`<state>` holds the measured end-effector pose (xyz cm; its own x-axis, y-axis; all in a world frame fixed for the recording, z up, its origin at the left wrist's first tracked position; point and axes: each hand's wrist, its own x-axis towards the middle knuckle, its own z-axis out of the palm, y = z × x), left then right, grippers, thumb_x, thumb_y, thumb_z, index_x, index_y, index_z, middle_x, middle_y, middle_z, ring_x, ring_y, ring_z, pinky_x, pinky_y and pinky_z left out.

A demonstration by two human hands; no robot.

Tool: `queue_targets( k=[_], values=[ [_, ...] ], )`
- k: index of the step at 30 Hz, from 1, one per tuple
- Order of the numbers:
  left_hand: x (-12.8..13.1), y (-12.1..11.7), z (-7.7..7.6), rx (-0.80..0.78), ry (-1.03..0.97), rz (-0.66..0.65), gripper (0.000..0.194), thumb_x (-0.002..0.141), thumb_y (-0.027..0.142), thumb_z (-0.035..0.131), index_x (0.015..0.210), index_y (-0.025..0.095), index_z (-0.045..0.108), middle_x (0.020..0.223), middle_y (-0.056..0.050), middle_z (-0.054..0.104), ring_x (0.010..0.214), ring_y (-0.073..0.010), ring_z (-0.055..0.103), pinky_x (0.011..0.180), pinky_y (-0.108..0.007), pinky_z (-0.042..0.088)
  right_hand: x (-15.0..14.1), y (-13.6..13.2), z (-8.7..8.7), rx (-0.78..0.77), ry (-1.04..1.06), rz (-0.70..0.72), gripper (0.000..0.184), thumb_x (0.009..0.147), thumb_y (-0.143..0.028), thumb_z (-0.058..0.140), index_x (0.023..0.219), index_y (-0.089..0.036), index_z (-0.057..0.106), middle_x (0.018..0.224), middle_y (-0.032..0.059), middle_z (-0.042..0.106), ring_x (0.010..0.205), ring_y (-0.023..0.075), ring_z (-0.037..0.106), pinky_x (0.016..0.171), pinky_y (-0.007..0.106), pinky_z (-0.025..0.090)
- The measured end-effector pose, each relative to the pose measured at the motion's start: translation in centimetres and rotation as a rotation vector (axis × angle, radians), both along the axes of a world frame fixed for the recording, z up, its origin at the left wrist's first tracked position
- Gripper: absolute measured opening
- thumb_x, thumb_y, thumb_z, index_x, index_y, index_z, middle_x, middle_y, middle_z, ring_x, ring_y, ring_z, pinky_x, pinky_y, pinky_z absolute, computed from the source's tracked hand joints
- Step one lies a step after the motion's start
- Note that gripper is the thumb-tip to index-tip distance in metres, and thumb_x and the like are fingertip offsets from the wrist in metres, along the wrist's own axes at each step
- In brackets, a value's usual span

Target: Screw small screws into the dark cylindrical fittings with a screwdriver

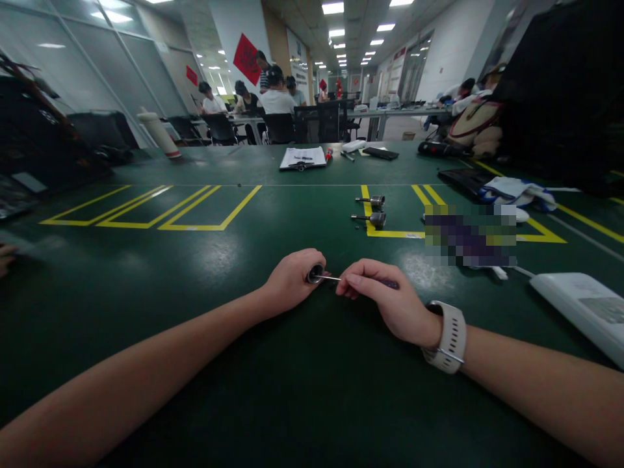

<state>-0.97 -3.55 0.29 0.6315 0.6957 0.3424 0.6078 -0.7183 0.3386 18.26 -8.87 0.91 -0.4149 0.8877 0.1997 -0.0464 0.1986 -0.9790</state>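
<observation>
My left hand (295, 279) is wrapped round a hole saw (312, 275), a short metal cup whose open end faces right. In my right hand (375, 292) is a thin screwdriver (390, 284) with a dark purplish handle, gripped between fingers and thumb. Its narrow shaft points left and its tip reaches into the cup's mouth; where the tip touches is hidden. Beyond my hands, a hole saw with a shank (376, 201) and another hole saw (377, 219) lie on their sides across a yellow tape line. Small dark pieces (358, 227) lie beside them.
The green table (234, 396) carries yellow tape outlines (191, 228). A white device (582, 296) lies at right, near a blurred-out patch (468, 237) and a cloth (519, 194). Further back are a clipboard (302, 156), a phone (380, 153) and a bottle (158, 132). Another person's fingers (6, 257) show at left.
</observation>
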Motion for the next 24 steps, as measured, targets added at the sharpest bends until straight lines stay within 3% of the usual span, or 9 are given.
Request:
queue_targets(
  k=[5,9,15,18,24],
  values=[
    [0.0,0.1,0.0,0.002,0.021,-0.003,0.012,0.08,0.02,0.051,0.069,0.016,0.047,0.066,0.002,0.047,0.061,-0.0116,0.046,0.055,-0.023,0.033,-0.1,-0.4,0.4,0.105,-0.11,-0.155,0.017,0.085,-0.024,0.05,0.077,-0.016,0.063,0.076,0.0021,0.061,0.074,0.0151,0.056,0.068,0.03,0.043],
    [-0.1,0.1,-0.1,0.032,0.044,-0.019,0.012,0.08,0.018,0.051,0.069,0.015,0.047,0.066,0.001,0.047,0.061,-0.0116,0.045,0.055,-0.023,0.032,-0.2,-0.4,0.6,0.095,-0.16,-0.127,0.016,0.084,-0.022,0.05,0.076,-0.016,0.063,0.074,0.0013,0.06,0.071,0.0143,0.054,0.066,0.029,0.042],
    [-0.1,0.1,-0.1,0.049,0.026,-0.058,0.015,0.082,0.018,0.05,0.068,0.015,0.046,0.065,0.002,0.046,0.06,-0.0106,0.044,0.055,-0.023,0.031,0.1,1.1,-0.1,-0.268,0.199,-0.068,0.018,0.081,-0.021,0.051,0.069,-0.015,0.062,0.07,0.0026,0.062,0.066,0.0131,0.054,0.064,0.028,0.041],
    [-0.1,0.2,-0.1,0.022,-0.004,-0.065,0.015,0.082,0.019,0.051,0.068,0.015,0.046,0.065,0.002,0.046,0.059,-0.0101,0.044,0.055,-0.023,0.032,0.1,1.5,-0.3,-0.363,0.28,-0.056,0.018,0.08,-0.022,0.051,0.068,-0.014,0.063,0.069,0.0031,0.063,0.063,0.0125,0.053,0.062,0.028,0.04],
    [-0.1,0.2,-0.2,0.014,0.009,-0.028,0.013,0.081,0.016,0.049,0.068,0.016,0.047,0.066,0.002,0.046,0.061,-0.0112,0.045,0.056,-0.024,0.033,-0.2,0.8,-0.4,-0.17,0.173,-0.119,0.015,0.081,-0.023,0.053,0.071,-0.016,0.063,0.071,0.0013,0.062,0.067,0.0128,0.055,0.065,0.028,0.041]
  ],
)
